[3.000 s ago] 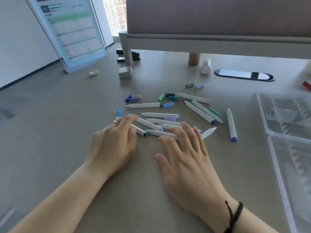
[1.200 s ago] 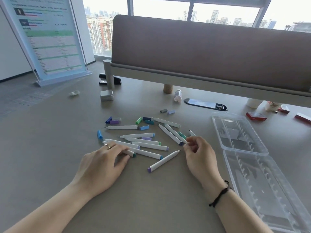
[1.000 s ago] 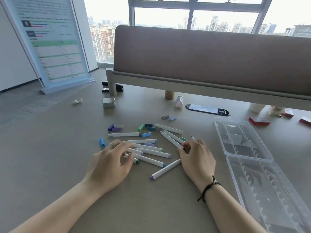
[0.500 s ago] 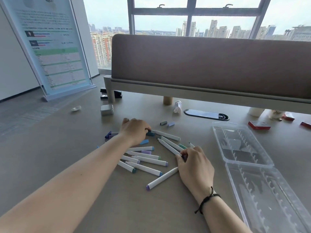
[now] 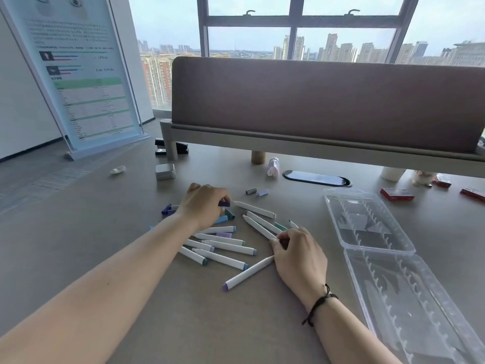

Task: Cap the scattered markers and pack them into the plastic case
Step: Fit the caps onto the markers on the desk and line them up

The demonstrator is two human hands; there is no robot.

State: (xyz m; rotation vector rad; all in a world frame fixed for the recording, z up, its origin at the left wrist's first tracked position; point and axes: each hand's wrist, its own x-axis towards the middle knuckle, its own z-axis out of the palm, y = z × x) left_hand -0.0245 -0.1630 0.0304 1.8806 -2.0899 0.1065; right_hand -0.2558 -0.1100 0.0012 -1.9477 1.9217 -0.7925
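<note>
- Grey desk [image 5: 78, 232] under a tall window, with a brown fabric divider [image 5: 328, 101] across its far side and a printed stand-up sign [image 5: 78, 74] off to the left.
- Head view: scattered markers [image 5: 223, 245] lie in a loose heap at the middle of the desk, white barrels with teal, blue and purple ends, most of them side by side and some crossing.
- The left hand [image 5: 203, 206] reaches over the far side of the heap, fingers curled down and pinching a dark cap [image 5: 224, 204] just beside the tip of a white marker [image 5: 254, 209] that points right.
- A few loose caps: a grey cap [image 5: 251, 191] and a pale lilac cap [image 5: 262, 192] lie just beyond the heap, and blue and purple ones peek out left of the left wrist.
- The right hand [image 5: 299, 254] rests at the near right edge of the heap, fingers curled in on the end of an angled white marker [image 5: 258, 228]; a black cord bracelet [image 5: 319, 304] circles the wrist.
- Another marker with a purple end [image 5: 248, 273] lies alone, its far end touching the right hand.
- The clear plastic case [image 5: 393, 271] lies open to the right of the hands, both slotted halves flat on the desk and holding no markers.
- Farther back: a small metal tin [image 5: 165, 171], a black stapler [image 5: 172, 149], a small white bottle [image 5: 273, 166], a dark oval cable port [image 5: 316, 178], and red boxes [image 5: 396, 194] at the far right.
</note>
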